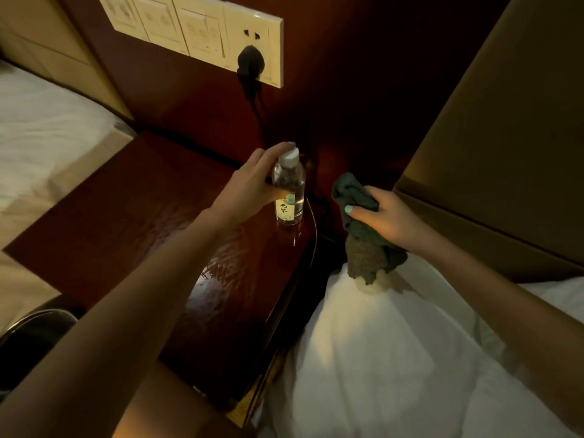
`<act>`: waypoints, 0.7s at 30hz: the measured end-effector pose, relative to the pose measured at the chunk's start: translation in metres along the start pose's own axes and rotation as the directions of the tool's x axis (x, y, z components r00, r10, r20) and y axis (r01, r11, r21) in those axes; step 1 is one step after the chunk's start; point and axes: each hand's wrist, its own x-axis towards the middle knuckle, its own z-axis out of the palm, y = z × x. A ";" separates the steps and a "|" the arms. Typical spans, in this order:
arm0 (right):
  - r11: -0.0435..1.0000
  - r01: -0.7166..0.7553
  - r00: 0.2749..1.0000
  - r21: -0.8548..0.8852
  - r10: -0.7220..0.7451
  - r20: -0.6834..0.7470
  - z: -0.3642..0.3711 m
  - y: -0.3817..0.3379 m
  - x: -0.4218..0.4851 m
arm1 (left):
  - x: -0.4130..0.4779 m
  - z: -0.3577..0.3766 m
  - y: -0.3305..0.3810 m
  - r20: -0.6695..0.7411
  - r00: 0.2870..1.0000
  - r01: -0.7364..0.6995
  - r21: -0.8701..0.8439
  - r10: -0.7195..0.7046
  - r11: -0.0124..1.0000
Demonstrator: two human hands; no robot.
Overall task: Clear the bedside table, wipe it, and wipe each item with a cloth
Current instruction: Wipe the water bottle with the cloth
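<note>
1. I am watching a small clear plastic bottle [289, 188] with a white screw cap and a pale label. It is standing upright at the far right corner of the bedside table, its long axis running vertical and its cap pointing up.
2. The dark red-brown wooden bedside table [126, 222] is showing a flat, glossy top that is catching streaks of light.
3. The left hand [246, 188] is reaching in over the table's near edge and wrapping the bottle, with the thumb crossing the label and a fingertip lying on the cap.
4. The right hand [384, 218] is hovering off the table's right edge, above rumpled white bedding [363, 358]. Its fingers are clenching round a bunched dark green terry cloth [354, 191], whose loose end is hanging down toward the bedding.
5. The bottle is sitting just beside the table's right edge, where a thin dark cable [315, 229] is curving down. Open room is lying toward the table's left and near edges.
6. Above the table's back edge, a cream plastic switch panel [196, 30] is carrying a black plug [251, 63].
</note>
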 end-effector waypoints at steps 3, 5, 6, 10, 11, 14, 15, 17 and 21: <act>1.000 -0.025 0.999 -0.003 0.025 0.036 0.013 0.004 -0.001 | -0.001 -0.001 0.000 0.012 1.000 0.016 -0.003 -0.016 1.000; 0.999 -0.040 0.997 -0.033 0.042 0.067 0.020 0.003 -0.002 | -0.001 -0.001 0.001 0.022 0.999 0.023 -0.021 -0.023 1.000; 0.998 -0.041 0.996 -0.051 0.044 0.073 0.023 0.002 -0.002 | -0.001 -0.002 0.002 0.028 0.999 0.027 -0.025 -0.026 0.999; 0.996 -0.026 0.999 -0.084 0.030 0.043 0.031 -0.010 -0.003 | -0.004 -0.009 0.006 0.066 0.998 0.015 -0.013 -0.014 1.000; 0.996 -0.021 0.999 -0.085 0.024 0.037 0.035 -0.015 -0.003 | -0.007 -0.013 0.008 0.066 0.998 0.015 -0.018 -0.013 1.000; 0.995 0.032 0.997 -0.095 -0.025 0.069 0.050 -0.034 -0.004 | -0.024 -0.033 0.009 0.020 0.999 0.048 0.000 -0.048 0.999; 0.994 0.052 0.995 -0.101 -0.043 0.090 0.056 -0.041 -0.004 | -0.034 -0.043 0.008 -0.003 0.998 0.061 0.024 -0.061 0.998; 0.990 0.093 0.987 -0.109 -0.077 0.138 0.071 -0.060 -0.003 | -0.060 -0.066 0.003 -0.067 0.995 0.076 0.064 -0.071 0.995; 0.968 0.224 0.961 -0.115 -0.200 0.191 0.114 -0.103 -0.001 | -0.134 -0.115 -0.010 -0.207 0.958 0.222 0.088 -0.200 0.971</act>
